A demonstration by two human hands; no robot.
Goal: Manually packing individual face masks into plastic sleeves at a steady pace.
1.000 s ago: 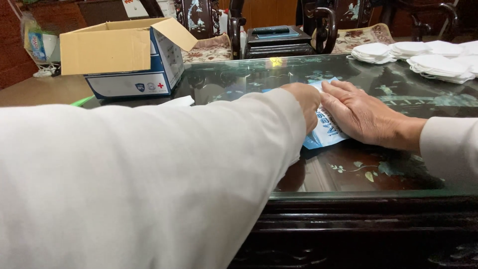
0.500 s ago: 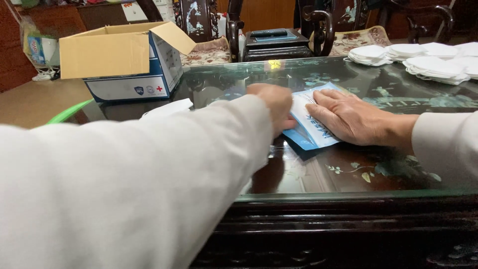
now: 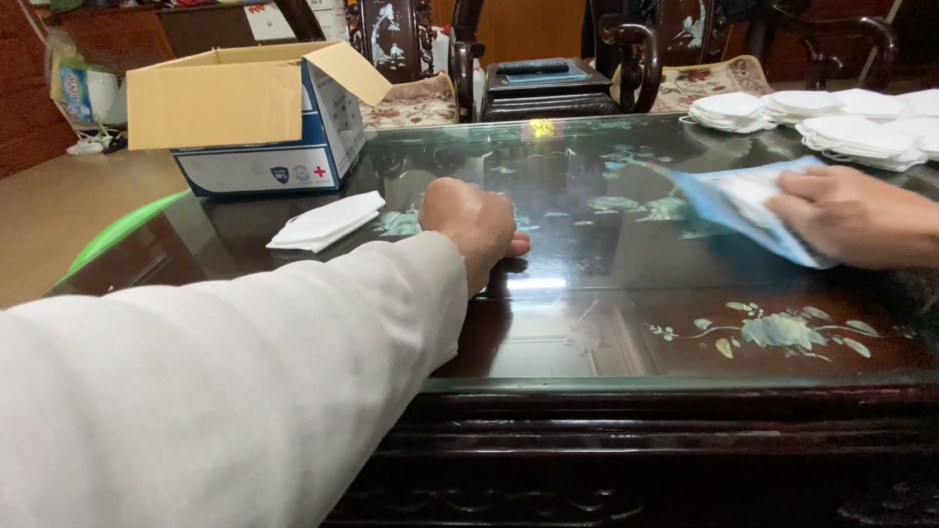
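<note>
Head view: at the right of the frame the right hand point(image 3: 849, 215) grips a blue-and-white packet point(image 3: 745, 207) just above the glass surface point(image 3: 587, 332); the left hand point(image 3: 476, 227), curled closed, rests mid-frame near a white mask point(image 3: 327, 221).

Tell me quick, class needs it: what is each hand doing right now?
Left hand: closed in a loose fist, resting on the glass table, holding nothing visible.
Right hand: closed on a blue packet, lifted to the right.
</note>
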